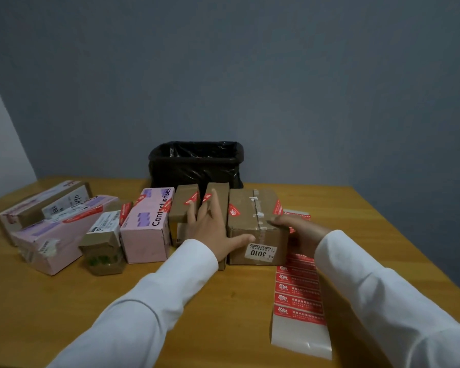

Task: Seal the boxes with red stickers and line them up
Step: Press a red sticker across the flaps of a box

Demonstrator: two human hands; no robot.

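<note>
Cardboard box [252,221] between left hand [213,224] and right hand [292,229], both touching.

Hidden behind the left hand [210,229]: most of the narrow brown box [218,193] and part of its red sticker [207,197]. Covered by the right hand [295,232] and sleeve: the middle of the sticker sheet [299,301]. Too small to read: sticker print and the far-left box labels. Dark inside the black-lined bin [195,163]; contents unclear. Cut off by the left edge: the tabletop [51,314].
</note>
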